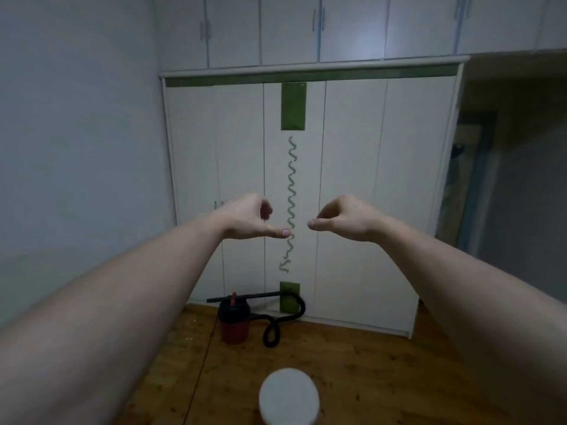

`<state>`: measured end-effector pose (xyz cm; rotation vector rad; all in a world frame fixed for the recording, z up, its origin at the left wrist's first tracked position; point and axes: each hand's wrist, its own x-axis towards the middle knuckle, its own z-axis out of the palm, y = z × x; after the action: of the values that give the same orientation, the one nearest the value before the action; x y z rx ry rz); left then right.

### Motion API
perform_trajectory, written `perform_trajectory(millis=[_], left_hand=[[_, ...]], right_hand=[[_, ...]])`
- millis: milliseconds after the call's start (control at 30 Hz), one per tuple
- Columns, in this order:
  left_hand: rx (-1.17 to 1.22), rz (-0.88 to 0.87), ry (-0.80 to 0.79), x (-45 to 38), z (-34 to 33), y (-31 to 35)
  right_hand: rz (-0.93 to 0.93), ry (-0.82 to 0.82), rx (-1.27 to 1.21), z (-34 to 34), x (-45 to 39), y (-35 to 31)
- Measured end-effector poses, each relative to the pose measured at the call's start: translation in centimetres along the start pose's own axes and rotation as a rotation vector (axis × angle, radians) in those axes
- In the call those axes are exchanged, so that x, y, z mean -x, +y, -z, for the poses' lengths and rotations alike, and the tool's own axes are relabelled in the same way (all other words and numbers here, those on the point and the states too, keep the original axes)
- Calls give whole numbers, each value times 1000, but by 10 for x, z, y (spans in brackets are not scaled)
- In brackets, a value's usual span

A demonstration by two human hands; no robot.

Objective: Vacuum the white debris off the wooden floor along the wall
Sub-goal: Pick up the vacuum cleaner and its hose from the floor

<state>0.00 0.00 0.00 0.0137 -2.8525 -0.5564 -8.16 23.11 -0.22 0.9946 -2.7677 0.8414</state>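
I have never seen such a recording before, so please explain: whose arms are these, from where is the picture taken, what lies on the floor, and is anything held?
The one picture comes from a camera worn on a person's head, looking forward and down. The two bare arms are that person's own. The left hand and right hand are raised before a white wardrobe, fingers loosely curled, holding nothing. On the wooden floor stands a red and black vacuum cleaner with a black hose. Nearer is a round white object. Small white specks lie left of the vacuum.
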Motion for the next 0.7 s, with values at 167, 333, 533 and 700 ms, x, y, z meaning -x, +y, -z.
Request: perform_trajectory(millis=[167, 333, 533, 700], left_hand=[[-24, -10, 122, -100, -13, -13], [-67, -20, 170, -182, -20, -41], [-30, 41, 136, -254, -23, -90], [-44, 124, 55, -327, -31, -166]], right_hand=[[5, 25, 35, 11, -85, 44], [37, 77, 148, 17, -166, 71], [45, 9, 213, -9, -272, 92], [66, -127, 244, -60, -375, 97]])
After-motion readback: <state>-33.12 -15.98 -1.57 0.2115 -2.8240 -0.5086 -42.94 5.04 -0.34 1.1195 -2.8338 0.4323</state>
